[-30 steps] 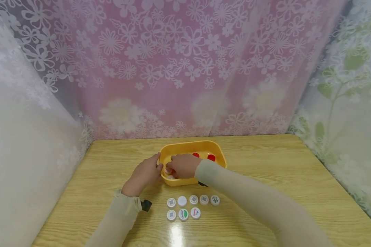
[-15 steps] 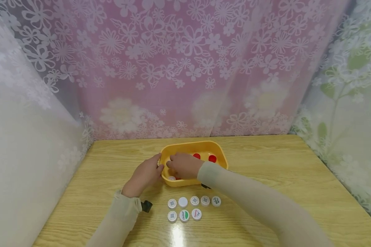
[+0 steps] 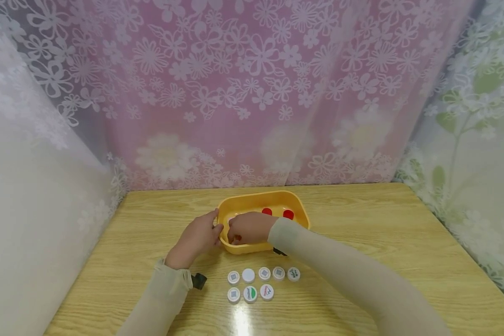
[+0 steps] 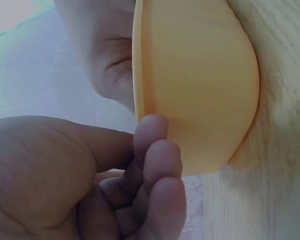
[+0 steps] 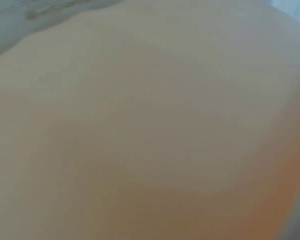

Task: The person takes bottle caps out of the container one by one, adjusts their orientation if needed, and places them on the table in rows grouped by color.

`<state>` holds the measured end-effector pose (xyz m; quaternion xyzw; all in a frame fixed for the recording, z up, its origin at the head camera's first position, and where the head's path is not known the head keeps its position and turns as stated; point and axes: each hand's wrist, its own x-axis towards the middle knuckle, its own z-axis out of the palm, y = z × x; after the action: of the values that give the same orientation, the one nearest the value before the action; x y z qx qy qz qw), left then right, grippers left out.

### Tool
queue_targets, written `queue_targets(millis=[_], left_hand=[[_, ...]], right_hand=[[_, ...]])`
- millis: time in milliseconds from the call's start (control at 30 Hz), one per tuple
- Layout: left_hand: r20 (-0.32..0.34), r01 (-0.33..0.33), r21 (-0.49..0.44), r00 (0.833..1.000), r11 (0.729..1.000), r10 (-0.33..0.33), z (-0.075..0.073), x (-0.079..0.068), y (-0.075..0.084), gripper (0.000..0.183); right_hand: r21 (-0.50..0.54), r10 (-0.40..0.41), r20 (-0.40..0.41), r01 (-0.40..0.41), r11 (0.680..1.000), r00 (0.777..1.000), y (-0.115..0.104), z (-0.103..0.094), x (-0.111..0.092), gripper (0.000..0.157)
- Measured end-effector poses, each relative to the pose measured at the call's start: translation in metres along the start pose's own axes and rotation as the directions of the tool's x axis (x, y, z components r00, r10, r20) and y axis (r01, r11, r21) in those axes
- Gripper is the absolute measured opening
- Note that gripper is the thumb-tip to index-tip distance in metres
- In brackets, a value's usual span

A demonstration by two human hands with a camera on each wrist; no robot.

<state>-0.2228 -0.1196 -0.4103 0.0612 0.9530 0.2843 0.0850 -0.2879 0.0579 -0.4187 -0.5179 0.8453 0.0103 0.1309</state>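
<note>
A yellow plastic bin (image 3: 252,201) stands on the table. My left hand (image 3: 198,235) pinches its left end wall; in the left wrist view the thumb and fingers meet at the rim of the bin (image 4: 200,85). My right hand (image 3: 251,227) reaches down inside the bin at its front left corner, fingers bent downward. I cannot tell whether those fingers hold a cap. Two red bottle caps (image 3: 288,214) lie in the bin to the right of that hand. Skin fills nearly all of the right wrist view, hiding the fingers.
White bottle caps with printed tops lie in two rows before the bin: several in the back row, among them a plain white cap (image 3: 248,275), and three in front, one a green-and-white cap (image 3: 250,294). A flowered curtain (image 3: 252,93) hangs behind the wooden table (image 3: 353,205).
My right hand has moved slightly toward the front of the bin, over the corner where a pale cap showed before. The left hand keeps its place on the bin.
</note>
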Motion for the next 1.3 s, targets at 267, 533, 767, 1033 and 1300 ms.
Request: queue_targets(millis=[267, 533, 767, 1033, 1300], left_hand=[[-0.005, 0.001, -0.008, 1.0, 1.0, -0.002, 0.0, -0.001, 0.0, 0.059], [0.0, 0.006, -0.018, 1.0, 1.0, -0.006, 0.0, -0.002, 0.001, 0.059], [0.008, 0.014, -0.029, 1.0, 0.999, -0.014, 0.0, -0.003, 0.001, 0.06], [-0.003, 0.001, -0.023, 1.0, 1.0, -0.001, 0.001, -0.003, 0.0, 0.06], [0.004, 0.009, -0.017, 1.0, 1.0, -0.009, 0.0, -0.002, 0.0, 0.059]], right_hand=[[-0.094, 0.085, -0.008, -0.085, 0.992, 0.996, 0.001, -0.001, -0.005, 0.01], [0.062, 0.129, 0.058, -0.132, 0.989, 0.99, 0.012, -0.005, -0.014, 0.016], [0.115, 0.106, 0.066, -0.113, 0.987, 0.992, 0.017, 0.0, -0.014, 0.011], [-0.069, 0.04, -0.072, -0.045, 0.997, 0.997, 0.021, 0.004, -0.015, 0.01], [-0.032, 0.026, -0.212, -0.034, 0.999, 0.977, 0.009, -0.022, -0.037, 0.03]])
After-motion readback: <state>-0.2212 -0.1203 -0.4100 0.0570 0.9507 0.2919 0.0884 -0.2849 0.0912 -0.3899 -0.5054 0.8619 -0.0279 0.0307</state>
